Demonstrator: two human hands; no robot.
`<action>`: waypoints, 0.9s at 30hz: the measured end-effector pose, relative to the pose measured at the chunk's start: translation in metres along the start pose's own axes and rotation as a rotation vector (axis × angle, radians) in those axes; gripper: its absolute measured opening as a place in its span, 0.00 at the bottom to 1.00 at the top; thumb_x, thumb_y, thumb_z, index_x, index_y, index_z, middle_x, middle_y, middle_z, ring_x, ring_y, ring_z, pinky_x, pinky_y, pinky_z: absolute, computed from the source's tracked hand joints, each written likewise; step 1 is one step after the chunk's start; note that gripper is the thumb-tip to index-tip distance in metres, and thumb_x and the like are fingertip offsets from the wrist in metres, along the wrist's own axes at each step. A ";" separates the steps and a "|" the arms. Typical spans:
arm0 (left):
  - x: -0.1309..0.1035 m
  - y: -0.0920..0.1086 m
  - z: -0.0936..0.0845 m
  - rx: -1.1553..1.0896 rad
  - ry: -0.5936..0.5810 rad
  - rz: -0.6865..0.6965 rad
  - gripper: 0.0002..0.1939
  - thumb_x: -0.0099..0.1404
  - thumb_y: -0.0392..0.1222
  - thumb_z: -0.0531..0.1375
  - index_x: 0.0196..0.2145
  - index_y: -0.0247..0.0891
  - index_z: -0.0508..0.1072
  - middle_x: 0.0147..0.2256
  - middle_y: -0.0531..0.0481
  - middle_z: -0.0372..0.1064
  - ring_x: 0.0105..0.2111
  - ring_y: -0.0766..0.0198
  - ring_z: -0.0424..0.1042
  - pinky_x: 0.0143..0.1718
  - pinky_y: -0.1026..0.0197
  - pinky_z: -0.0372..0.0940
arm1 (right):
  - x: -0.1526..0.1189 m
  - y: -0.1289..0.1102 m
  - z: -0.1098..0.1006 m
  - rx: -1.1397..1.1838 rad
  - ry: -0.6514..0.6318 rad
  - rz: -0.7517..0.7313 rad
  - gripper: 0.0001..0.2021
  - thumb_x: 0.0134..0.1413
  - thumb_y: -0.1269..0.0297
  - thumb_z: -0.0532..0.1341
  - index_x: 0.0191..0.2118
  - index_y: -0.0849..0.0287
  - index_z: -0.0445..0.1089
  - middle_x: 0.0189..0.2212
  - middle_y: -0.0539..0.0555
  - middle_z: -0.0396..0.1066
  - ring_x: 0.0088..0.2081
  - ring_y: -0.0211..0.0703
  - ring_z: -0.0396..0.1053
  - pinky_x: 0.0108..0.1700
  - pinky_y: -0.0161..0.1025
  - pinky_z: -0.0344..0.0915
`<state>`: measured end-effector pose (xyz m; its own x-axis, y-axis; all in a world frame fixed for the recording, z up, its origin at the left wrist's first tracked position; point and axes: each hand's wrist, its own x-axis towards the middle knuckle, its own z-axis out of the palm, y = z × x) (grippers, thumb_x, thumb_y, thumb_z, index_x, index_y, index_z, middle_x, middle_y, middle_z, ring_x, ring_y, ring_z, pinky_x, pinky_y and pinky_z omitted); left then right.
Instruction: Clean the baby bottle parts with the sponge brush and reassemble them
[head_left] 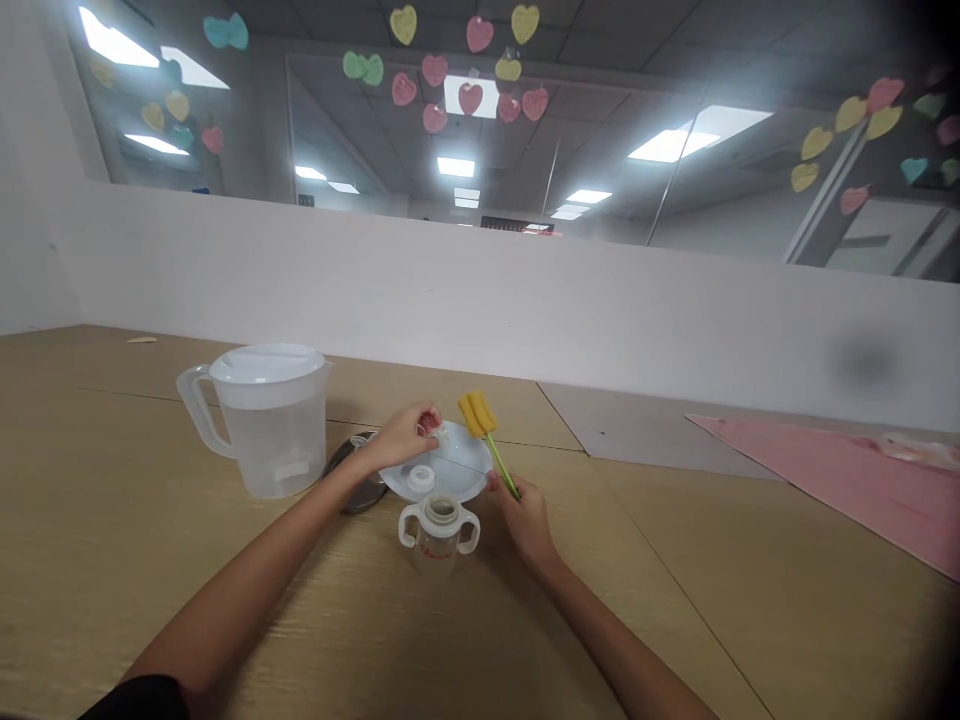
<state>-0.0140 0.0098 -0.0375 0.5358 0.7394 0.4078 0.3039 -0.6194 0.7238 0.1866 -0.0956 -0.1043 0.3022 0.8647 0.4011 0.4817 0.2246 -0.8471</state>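
Note:
My right hand grips the green handle of a bottle brush, its yellow sponge head pointing up and away from me. Over the white plate, my left hand has its fingers closed on a small translucent piece, whose kind I cannot make out. A white ring-shaped cap lies on the plate. In front of it stands a clear baby bottle, upright and uncovered, with two white handles and red lettering. A dark round metal tray or lid is partly hidden under my left forearm.
A clear plastic pitcher with a white lid stands to the left on the wooden table. At the right lies a pink sheet beside a grey surface. A white wall with windows above bounds the table's back.

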 end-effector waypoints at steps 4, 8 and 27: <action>0.000 0.010 -0.009 -0.245 0.103 0.024 0.10 0.49 0.34 0.57 0.32 0.36 0.63 0.30 0.53 0.62 0.30 0.68 0.64 0.32 0.66 0.61 | -0.001 -0.004 -0.002 -0.003 0.059 -0.053 0.23 0.55 0.46 0.50 0.26 0.62 0.68 0.22 0.50 0.63 0.27 0.39 0.60 0.31 0.33 0.55; -0.001 0.021 -0.010 -0.341 0.125 0.032 0.11 0.50 0.37 0.57 0.33 0.36 0.63 0.30 0.53 0.62 0.31 0.69 0.64 0.32 0.66 0.61 | -0.005 -0.010 -0.005 -0.081 0.064 -0.103 0.23 0.57 0.46 0.48 0.23 0.60 0.64 0.18 0.47 0.58 0.24 0.37 0.57 0.28 0.32 0.52; -0.006 0.039 -0.004 -0.365 0.216 0.084 0.15 0.54 0.40 0.60 0.40 0.35 0.65 0.37 0.49 0.67 0.32 0.68 0.68 0.35 0.64 0.64 | -0.008 -0.012 -0.008 -0.231 -0.025 -0.206 0.22 0.59 0.47 0.44 0.22 0.57 0.56 0.17 0.45 0.54 0.21 0.35 0.54 0.24 0.32 0.50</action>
<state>-0.0088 -0.0176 -0.0100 0.3579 0.7529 0.5524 -0.0527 -0.5743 0.8169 0.1849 -0.1084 -0.0947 0.1593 0.8231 0.5451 0.7060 0.2910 -0.6457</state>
